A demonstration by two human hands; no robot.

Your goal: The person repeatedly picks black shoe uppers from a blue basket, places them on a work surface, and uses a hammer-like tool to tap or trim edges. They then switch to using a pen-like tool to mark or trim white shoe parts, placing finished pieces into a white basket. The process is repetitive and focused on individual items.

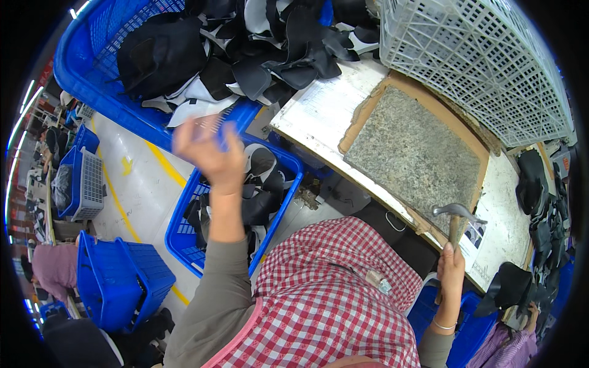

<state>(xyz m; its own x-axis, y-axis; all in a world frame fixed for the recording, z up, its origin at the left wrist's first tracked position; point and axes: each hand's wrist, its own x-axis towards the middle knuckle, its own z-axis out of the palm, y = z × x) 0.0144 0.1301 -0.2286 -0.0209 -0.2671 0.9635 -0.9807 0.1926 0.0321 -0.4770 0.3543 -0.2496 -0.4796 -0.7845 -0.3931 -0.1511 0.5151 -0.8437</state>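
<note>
My right hand [451, 268] is closed around the wooden handle of a claw hammer [454, 211]. The metal head hangs over the near right corner of a rough grey stone slab [417, 144] that lies on the worktable. On the other side, my left hand [211, 150] is raised beside the rim of a large blue basket [92, 101]. Motion smears its fingers, so whether they hold anything cannot be made out. Heaped in that basket are black leather pieces [162, 55] with white undersides.
Below my left forearm stands a smaller blue basket [279, 230] of black and white pieces. A white plastic crate [472, 67] stands at the table's far side. More black pieces [540, 202] hang at the right. Stacked blue crates [123, 279] and a co-worker's pink sleeve [54, 270] are at left.
</note>
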